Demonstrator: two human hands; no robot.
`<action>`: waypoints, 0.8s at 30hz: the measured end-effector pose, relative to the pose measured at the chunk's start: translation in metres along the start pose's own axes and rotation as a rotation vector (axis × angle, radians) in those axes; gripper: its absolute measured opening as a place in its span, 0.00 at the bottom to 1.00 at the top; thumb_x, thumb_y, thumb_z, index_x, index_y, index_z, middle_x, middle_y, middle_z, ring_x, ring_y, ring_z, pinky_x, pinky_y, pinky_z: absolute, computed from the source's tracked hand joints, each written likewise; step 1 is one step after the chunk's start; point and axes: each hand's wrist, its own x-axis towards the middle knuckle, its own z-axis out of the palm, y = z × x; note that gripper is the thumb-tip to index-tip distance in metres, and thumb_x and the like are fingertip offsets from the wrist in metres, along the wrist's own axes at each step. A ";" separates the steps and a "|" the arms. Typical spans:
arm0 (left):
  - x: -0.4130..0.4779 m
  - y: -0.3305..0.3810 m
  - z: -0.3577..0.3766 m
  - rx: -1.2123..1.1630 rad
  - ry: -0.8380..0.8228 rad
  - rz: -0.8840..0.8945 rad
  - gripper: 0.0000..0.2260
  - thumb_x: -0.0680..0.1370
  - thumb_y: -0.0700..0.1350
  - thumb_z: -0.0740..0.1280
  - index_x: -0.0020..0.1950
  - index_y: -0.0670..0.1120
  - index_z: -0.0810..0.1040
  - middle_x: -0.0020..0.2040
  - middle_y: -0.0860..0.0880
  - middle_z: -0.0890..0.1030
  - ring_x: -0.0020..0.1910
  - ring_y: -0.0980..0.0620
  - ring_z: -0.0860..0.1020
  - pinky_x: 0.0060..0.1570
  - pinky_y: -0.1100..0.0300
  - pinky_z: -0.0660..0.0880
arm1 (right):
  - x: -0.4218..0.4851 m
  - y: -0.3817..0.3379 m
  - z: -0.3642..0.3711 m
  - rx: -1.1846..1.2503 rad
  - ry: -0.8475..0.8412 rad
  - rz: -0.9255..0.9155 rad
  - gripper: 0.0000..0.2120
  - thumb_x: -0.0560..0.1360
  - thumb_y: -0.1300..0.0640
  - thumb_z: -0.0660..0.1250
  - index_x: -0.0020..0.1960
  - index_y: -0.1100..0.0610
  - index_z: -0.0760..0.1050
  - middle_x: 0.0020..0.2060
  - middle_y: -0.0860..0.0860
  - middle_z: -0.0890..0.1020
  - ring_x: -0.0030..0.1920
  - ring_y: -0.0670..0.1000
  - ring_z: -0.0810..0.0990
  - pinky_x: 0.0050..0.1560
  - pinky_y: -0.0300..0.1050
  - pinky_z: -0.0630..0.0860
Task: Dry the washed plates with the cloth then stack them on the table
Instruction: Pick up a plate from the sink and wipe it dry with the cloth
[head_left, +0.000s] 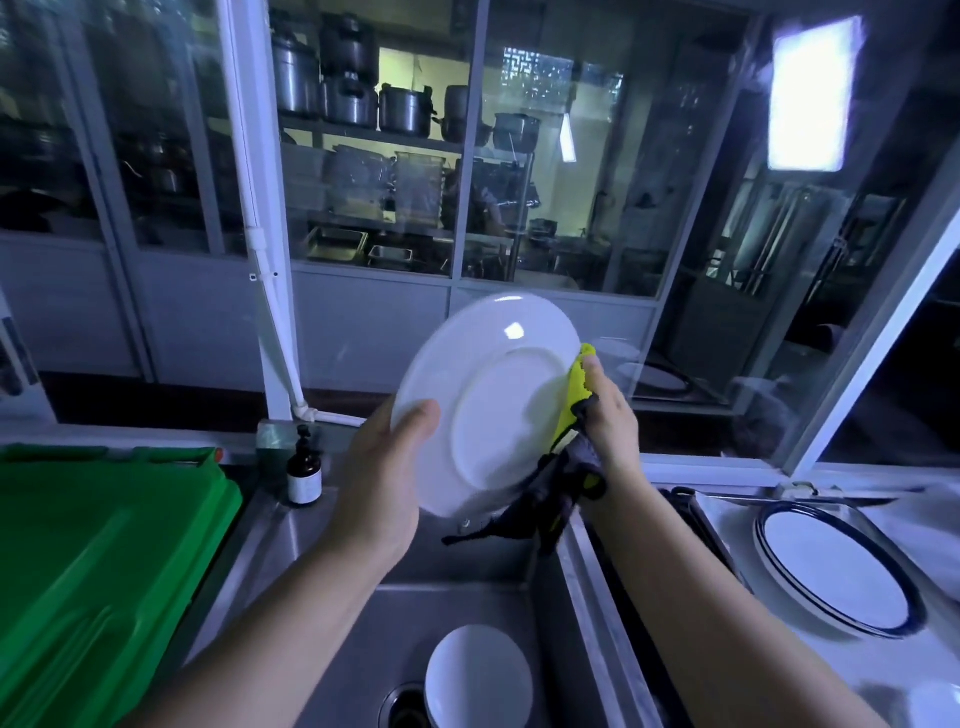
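A large white plate (488, 400) is held up on edge above the sink, its underside facing me. My left hand (384, 467) grips its left rim, thumb on the near face. My right hand (610, 415) holds a yellow-green and grey cloth (566, 467) against the plate's right rim; the cloth's grey end hangs down. A blue-rimmed white plate (836, 566) lies flat on the table (727, 514) at the right. Another white dish (478, 675) sits in the steel sink (363, 623) below.
A green plastic crate (98, 566) fills the counter at the left. A brown pump bottle (305, 467) stands at the sink's back left corner. Glass partitions with white frames close off the back and right. The sink drain (405, 706) lies beside the dish.
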 end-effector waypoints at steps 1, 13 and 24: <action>0.001 0.001 -0.006 0.007 -0.047 -0.036 0.10 0.65 0.46 0.68 0.44 0.53 0.86 0.44 0.50 0.85 0.45 0.52 0.82 0.44 0.59 0.78 | 0.001 -0.004 -0.004 -0.027 -0.008 -0.049 0.15 0.76 0.49 0.67 0.36 0.57 0.73 0.25 0.49 0.72 0.21 0.43 0.71 0.22 0.31 0.66; 0.029 0.035 -0.005 0.504 -0.276 -0.058 0.16 0.69 0.54 0.70 0.43 0.40 0.81 0.40 0.41 0.84 0.38 0.49 0.79 0.40 0.54 0.72 | -0.003 -0.025 0.003 -0.550 -0.305 -0.645 0.11 0.67 0.41 0.70 0.38 0.49 0.76 0.30 0.43 0.78 0.34 0.47 0.77 0.38 0.46 0.74; 0.025 0.042 0.002 0.060 0.044 0.109 0.06 0.71 0.49 0.69 0.37 0.51 0.84 0.37 0.50 0.84 0.38 0.51 0.81 0.40 0.57 0.76 | -0.016 -0.021 0.013 0.102 -0.056 -0.201 0.14 0.76 0.50 0.68 0.36 0.56 0.72 0.22 0.45 0.73 0.23 0.44 0.71 0.25 0.32 0.68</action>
